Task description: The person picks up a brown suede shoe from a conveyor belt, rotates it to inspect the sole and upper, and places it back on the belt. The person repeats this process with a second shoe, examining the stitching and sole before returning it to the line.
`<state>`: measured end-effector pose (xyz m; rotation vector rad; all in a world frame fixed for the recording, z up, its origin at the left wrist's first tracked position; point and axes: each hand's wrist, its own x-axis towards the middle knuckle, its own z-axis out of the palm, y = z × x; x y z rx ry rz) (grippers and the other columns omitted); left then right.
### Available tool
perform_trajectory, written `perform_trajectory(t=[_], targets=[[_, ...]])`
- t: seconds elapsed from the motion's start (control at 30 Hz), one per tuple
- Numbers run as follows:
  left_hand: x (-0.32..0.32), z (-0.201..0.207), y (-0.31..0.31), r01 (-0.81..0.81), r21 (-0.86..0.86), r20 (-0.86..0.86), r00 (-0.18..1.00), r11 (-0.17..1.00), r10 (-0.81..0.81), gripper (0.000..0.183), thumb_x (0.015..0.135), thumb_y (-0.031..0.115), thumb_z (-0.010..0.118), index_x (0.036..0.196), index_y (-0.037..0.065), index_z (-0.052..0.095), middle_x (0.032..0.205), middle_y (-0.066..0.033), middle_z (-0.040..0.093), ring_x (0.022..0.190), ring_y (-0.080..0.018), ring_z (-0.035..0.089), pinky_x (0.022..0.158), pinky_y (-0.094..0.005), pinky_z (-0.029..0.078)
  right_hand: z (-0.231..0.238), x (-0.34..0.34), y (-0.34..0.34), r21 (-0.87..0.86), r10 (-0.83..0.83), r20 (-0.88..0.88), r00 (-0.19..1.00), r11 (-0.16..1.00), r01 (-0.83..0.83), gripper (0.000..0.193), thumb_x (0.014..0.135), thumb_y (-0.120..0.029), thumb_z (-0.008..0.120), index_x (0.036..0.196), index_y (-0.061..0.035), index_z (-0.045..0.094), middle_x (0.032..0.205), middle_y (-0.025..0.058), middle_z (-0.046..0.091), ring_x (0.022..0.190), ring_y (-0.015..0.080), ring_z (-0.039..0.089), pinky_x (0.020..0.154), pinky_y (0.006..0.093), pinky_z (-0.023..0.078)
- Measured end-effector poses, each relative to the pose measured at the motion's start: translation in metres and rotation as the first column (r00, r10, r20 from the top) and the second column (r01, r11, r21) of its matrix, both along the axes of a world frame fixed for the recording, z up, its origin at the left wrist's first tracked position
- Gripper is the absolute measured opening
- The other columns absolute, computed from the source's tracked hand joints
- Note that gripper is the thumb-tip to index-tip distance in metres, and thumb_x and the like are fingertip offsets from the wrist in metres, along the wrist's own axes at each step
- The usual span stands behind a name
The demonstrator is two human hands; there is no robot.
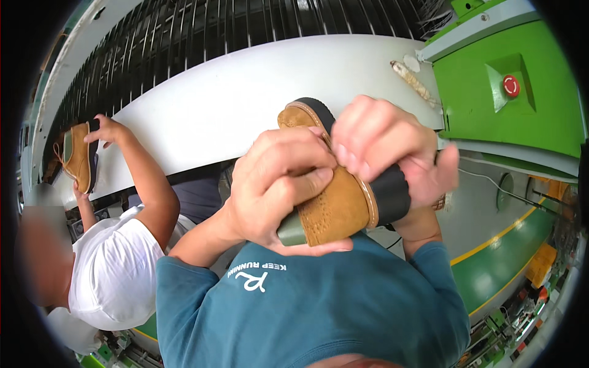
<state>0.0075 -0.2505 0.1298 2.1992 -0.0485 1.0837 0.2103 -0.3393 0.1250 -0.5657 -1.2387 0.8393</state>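
Observation:
A tan suede shoe (336, 211) with a green collar, a pale stitched welt and a black sole is held in front of my chest, tilted on its side. My left hand (282, 184) wraps round the upper, thumb lying across it. Curled against the welt at mid-shoe are the fingers of my right hand (386, 144); its thumb sticks out to the right, past the black heel. Both hands cover the middle of the shoe, and whatever small thing may lie under my right fingertips is hidden.
A white worktop (215, 92) runs before me, with metal rollers (245, 24) behind it. At right stands a green machine housing (478, 55) with a red push button (511, 86); a worn pale stick-like object (411, 81) lies nearby. At left, a co-worker (116, 270) holds a similar shoe (78, 153).

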Motion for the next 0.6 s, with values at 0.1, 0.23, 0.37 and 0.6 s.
perform_trajectory(t=[0.1,0.23,0.37,0.6], targets=[[0.001,0.001,-0.004,0.046,-0.055,-0.038,0.998,0.997,-0.048,0.079,0.076,0.05,0.101,0.118,-0.002,0.06,0.116,-0.0203,0.066,0.106,-0.0342,0.068,0.095,-0.0515,0.063,-0.001,0.0,-0.008,0.02,-0.014,-0.015,1.0,1.0,0.015,0.086,0.114,-0.065,0.023,0.082,-0.0003,0.069,0.087,0.0154,0.067,0.084,0.0292,0.062,0.077,0.0425,0.054],[0.004,0.003,-0.005,0.069,-0.064,-0.067,0.995,0.996,-0.073,0.08,0.075,0.049,0.102,0.122,-0.001,0.06,0.115,-0.02,0.065,0.108,-0.0344,0.067,0.095,-0.0513,0.062,-0.003,0.005,-0.011,0.056,-0.041,0.012,0.999,0.998,0.04,0.085,0.114,-0.064,0.023,0.083,-0.0004,0.07,0.087,0.0162,0.069,0.082,0.0296,0.063,0.072,0.0414,0.054],[0.013,0.014,-0.002,0.091,-0.032,-0.139,0.986,0.995,-0.095,0.077,0.076,0.049,0.1,0.122,-0.001,0.064,0.115,-0.0202,0.065,0.106,-0.0339,0.067,0.094,-0.0499,0.062,-0.012,0.011,-0.018,0.09,-0.157,-0.025,0.987,0.983,0.159,0.082,0.114,-0.061,0.024,0.082,-0.0011,0.069,0.086,0.0164,0.069,0.079,0.0295,0.063,0.07,0.0409,0.054],[0.019,0.008,-0.006,0.097,0.019,-0.057,0.994,0.995,-0.096,0.053,0.076,0.039,0.094,0.107,0.001,0.074,0.105,-0.0159,0.068,0.091,-0.03,0.068,0.076,-0.0422,0.058,-0.017,-0.003,-0.022,0.01,-0.156,-0.239,0.958,0.987,0.163,0.056,0.111,-0.049,0.042,0.085,-0.004,0.061,0.08,0.0132,0.068,0.075,0.0259,0.064,0.071,0.0384,0.053]])
